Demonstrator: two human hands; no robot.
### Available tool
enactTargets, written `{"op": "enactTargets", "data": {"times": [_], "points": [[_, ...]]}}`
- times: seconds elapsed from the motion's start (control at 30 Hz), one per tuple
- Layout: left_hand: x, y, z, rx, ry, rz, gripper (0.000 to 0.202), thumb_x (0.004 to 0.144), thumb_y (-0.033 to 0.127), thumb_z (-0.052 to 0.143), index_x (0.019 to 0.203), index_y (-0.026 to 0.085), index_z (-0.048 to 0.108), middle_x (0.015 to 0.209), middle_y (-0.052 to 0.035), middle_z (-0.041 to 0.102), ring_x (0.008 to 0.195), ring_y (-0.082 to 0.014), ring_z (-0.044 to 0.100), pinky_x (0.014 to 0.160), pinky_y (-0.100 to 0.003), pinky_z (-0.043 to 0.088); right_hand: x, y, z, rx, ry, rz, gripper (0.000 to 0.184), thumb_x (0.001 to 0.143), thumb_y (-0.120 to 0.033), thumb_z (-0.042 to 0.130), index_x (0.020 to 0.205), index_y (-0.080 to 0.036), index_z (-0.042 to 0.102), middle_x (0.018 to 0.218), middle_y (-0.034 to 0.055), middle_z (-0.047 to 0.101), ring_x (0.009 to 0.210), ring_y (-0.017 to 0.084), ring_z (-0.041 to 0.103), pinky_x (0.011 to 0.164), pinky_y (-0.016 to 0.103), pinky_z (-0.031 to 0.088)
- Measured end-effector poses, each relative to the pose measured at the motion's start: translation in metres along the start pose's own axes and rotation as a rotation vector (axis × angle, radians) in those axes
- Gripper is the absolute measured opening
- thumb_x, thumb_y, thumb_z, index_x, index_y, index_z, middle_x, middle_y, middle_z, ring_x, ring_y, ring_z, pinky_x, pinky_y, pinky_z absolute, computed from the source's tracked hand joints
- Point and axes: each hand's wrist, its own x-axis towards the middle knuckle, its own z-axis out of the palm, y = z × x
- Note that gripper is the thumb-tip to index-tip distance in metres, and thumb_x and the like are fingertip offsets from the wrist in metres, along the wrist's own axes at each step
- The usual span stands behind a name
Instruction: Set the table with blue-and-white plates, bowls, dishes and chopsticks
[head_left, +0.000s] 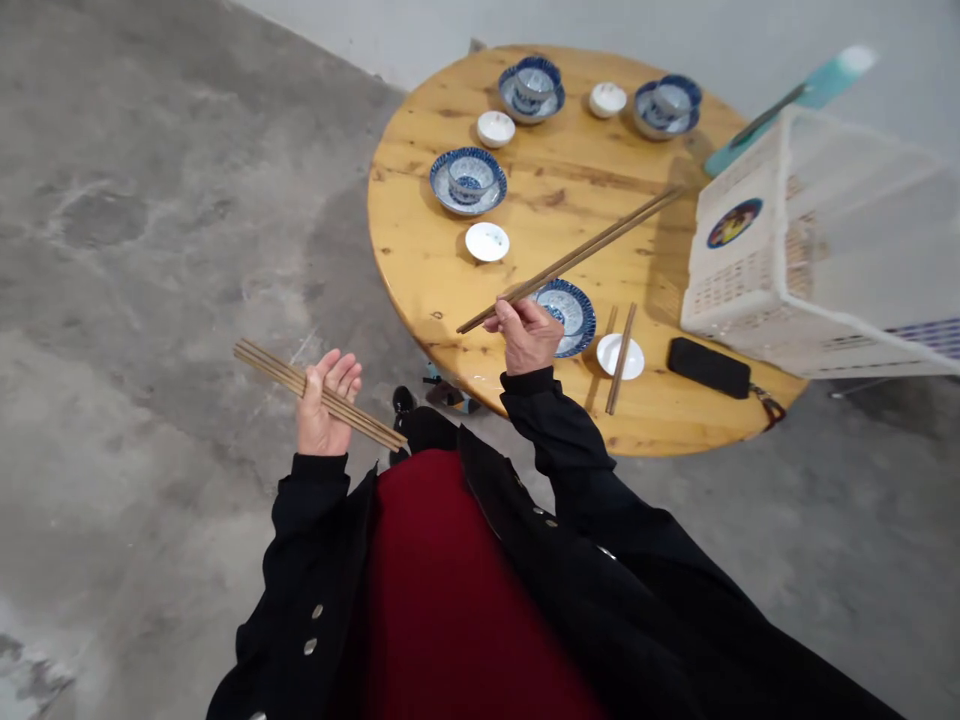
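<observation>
My left hand (pixel 324 405) grips a small bundle of wooden chopsticks (pixel 360 418) over the floor, left of the table, its thumb across them and its fingers curled. Over the near part of the table my right hand (pixel 531 335) pinches a pair of long chopsticks (pixel 592 248), which slant up to the right. Partly behind that hand is a blue-patterned plate with a bowl (pixel 574 315). Just to its right, another pair of chopsticks (pixel 622 358) lies across a small white dish (pixel 634 358).
The round wooden table (pixel 420 240) carries more blue-patterned bowls on plates (pixel 469 180) and small white bowls (pixel 495 128). At the right stand a white plastic basket (pixel 739 270) and a teal object (pixel 814 95). A black pouch (pixel 709 367) lies near the table edge.
</observation>
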Motion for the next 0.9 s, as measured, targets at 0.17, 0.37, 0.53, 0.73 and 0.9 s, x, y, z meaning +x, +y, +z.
{"op": "enactTargets", "data": {"times": [0.17, 0.37, 0.53, 0.73, 0.9], "points": [[0.031, 0.0, -0.005, 0.036, -0.023, -0.011, 0.046, 0.088, 0.059, 0.065, 0.112, 0.02, 0.071, 0.109, -0.0101, 0.076, 0.103, -0.019, 0.072, 0.089, -0.028, 0.055, 0.012, 0.038, 0.022, -0.214, 0.019, -0.151, 0.026, 0.092, -0.04, 0.059, 0.086, -0.018, 0.068, 0.08, 0.0031, 0.065, 0.066, 0.015, 0.069, 0.065, 0.028, 0.06], [0.1, 0.021, 0.028, 0.118, -0.128, -0.086, 0.049, 0.085, 0.059, 0.068, 0.111, 0.018, 0.071, 0.104, -0.0105, 0.077, 0.099, -0.0213, 0.073, 0.086, -0.03, 0.055, 0.025, 0.071, 0.058, -0.4, -0.043, -0.295, 0.026, 0.098, -0.035, 0.052, 0.082, -0.019, 0.064, 0.075, 0.0076, 0.067, 0.072, 0.019, 0.068, 0.066, 0.03, 0.057], [0.164, 0.04, 0.079, 0.263, -0.296, -0.183, 0.05, 0.086, 0.059, 0.066, 0.111, 0.016, 0.07, 0.101, -0.0114, 0.078, 0.096, -0.022, 0.074, 0.086, -0.033, 0.055, 0.025, 0.077, 0.084, -0.478, -0.059, -0.257, 0.023, 0.099, -0.032, 0.051, 0.084, -0.02, 0.064, 0.082, 0.0093, 0.069, 0.078, 0.019, 0.067, 0.07, 0.029, 0.056], [0.221, 0.037, 0.133, 0.393, -0.51, -0.322, 0.054, 0.082, 0.059, 0.071, 0.108, 0.012, 0.071, 0.093, -0.0134, 0.077, 0.084, -0.0196, 0.072, 0.073, -0.029, 0.054, 0.036, 0.059, 0.097, -0.42, 0.057, -0.134, 0.02, 0.096, -0.027, 0.054, 0.081, -0.02, 0.065, 0.082, 0.0096, 0.07, 0.078, 0.019, 0.068, 0.07, 0.03, 0.056], [0.248, 0.031, 0.149, 0.519, -0.633, -0.29, 0.052, 0.084, 0.058, 0.069, 0.106, 0.011, 0.073, 0.097, -0.0134, 0.075, 0.057, -0.0086, 0.057, 0.047, -0.021, 0.037, 0.066, 0.032, 0.112, -0.283, 0.15, 0.037, 0.03, 0.095, -0.031, 0.055, 0.067, -0.02, 0.061, 0.071, 0.0061, 0.067, 0.068, 0.016, 0.065, 0.064, 0.028, 0.052]]}}
